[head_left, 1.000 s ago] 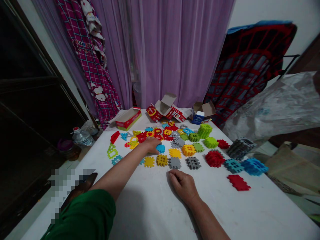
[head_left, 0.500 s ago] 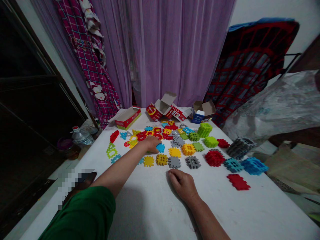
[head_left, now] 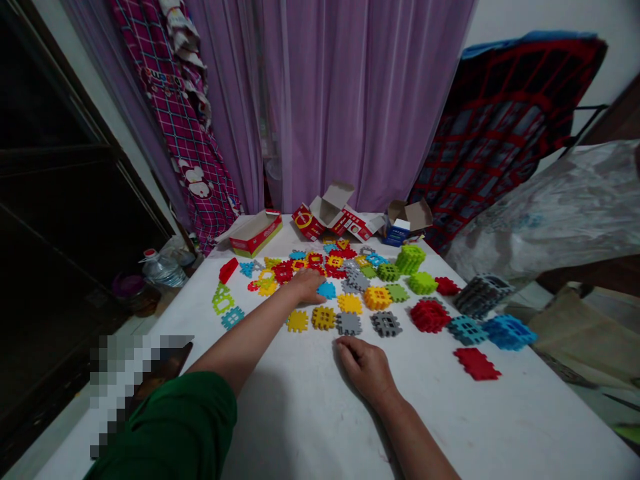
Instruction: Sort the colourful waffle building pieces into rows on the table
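Left hand is found low over the interlocking plastic tiles, just beside a blue tile; grip cannot be determined. Right hand is rested loosely curled, empty, on the white counter. Neighbouring tiles could be displaced by left-hand contact.

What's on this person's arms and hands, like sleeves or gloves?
The left hand and right hand are bare, with no gloves. A dark green fabric sleeve covers the upper left arm and ends before the bare left forearm. The right forearm is bare to the picture's edge, with no sleeve in view.
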`<act>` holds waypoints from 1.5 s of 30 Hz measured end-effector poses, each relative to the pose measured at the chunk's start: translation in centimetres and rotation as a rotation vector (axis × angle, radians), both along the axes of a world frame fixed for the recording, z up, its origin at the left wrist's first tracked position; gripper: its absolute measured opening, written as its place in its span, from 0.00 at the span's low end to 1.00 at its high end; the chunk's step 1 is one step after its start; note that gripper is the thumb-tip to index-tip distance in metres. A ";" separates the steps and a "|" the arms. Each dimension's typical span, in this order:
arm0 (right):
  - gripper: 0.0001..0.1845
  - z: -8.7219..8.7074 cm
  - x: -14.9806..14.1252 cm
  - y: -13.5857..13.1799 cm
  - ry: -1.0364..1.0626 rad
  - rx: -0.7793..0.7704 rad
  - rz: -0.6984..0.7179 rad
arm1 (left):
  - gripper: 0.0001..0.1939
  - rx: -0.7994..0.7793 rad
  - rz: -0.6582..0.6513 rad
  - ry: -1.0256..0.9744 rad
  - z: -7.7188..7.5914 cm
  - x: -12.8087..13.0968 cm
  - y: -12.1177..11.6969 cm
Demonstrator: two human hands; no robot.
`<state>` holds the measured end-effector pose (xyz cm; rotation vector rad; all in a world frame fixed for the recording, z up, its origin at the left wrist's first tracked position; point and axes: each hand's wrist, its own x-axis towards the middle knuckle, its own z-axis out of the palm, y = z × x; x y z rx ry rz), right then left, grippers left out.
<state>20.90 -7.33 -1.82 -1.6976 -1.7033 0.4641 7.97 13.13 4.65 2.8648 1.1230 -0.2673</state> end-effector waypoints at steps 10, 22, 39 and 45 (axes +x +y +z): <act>0.18 0.0 0.0 0.1 -0.055 -0.064 -0.001 | 0.21 -0.096 -0.126 -0.293 0.1 -3.9 -3.6; 0.20 0.1 0.0 0.1 -0.061 -0.070 0.011 | 0.29 -0.095 -0.071 -0.278 -1.0 -3.9 -6.8; 0.19 0.1 0.0 0.0 -0.042 -0.051 0.001 | 0.29 -0.082 -0.039 -0.312 -1.8 -4.1 -7.0; 0.19 0.2 0.1 0.1 -0.060 -0.065 0.015 | 0.32 -0.051 -0.015 -0.372 -1.7 -4.4 -7.3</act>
